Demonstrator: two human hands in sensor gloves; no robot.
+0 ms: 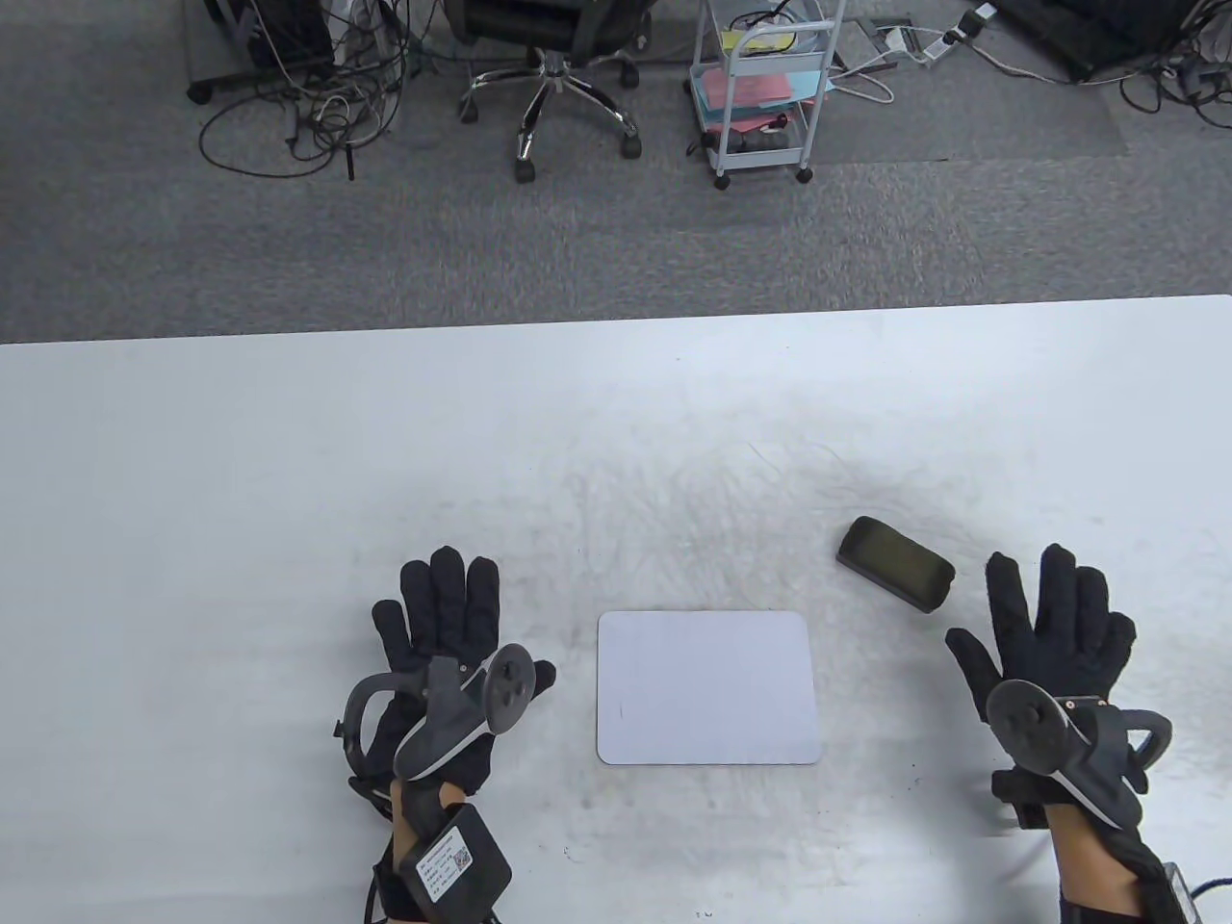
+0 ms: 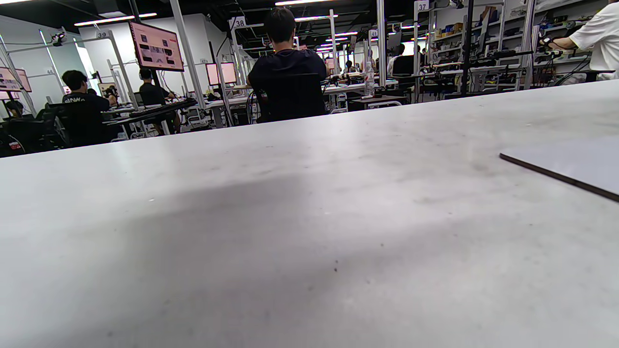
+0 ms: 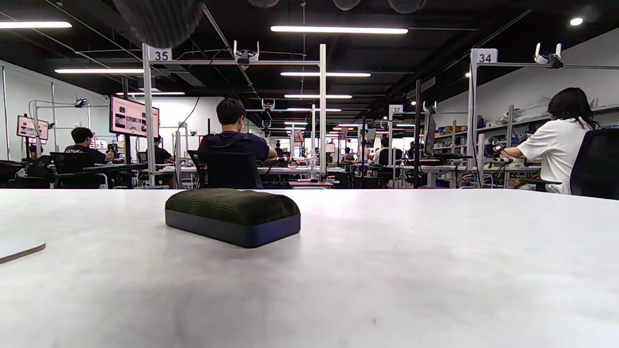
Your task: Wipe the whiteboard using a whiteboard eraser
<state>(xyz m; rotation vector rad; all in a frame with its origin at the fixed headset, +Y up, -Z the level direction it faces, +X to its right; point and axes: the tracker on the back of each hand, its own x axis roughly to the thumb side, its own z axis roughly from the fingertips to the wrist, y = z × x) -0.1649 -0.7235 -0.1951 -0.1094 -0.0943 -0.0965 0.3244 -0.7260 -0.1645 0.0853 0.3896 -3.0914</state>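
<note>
Whiteboard (image 1: 709, 687) lies flat between both flat, spread, empty hands: left hand (image 1: 445, 664), right hand (image 1: 1054, 645). Eraser (image 1: 895, 563) sits near the right fingers on the smudged white table (image 1: 241, 462); grey carpet, office chair (image 1: 553, 82), cart (image 1: 760, 87) beyond.

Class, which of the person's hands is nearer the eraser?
Right. The right hand lies just beside the eraser, while the left hand rests on the far side of the whiteboard.
</note>
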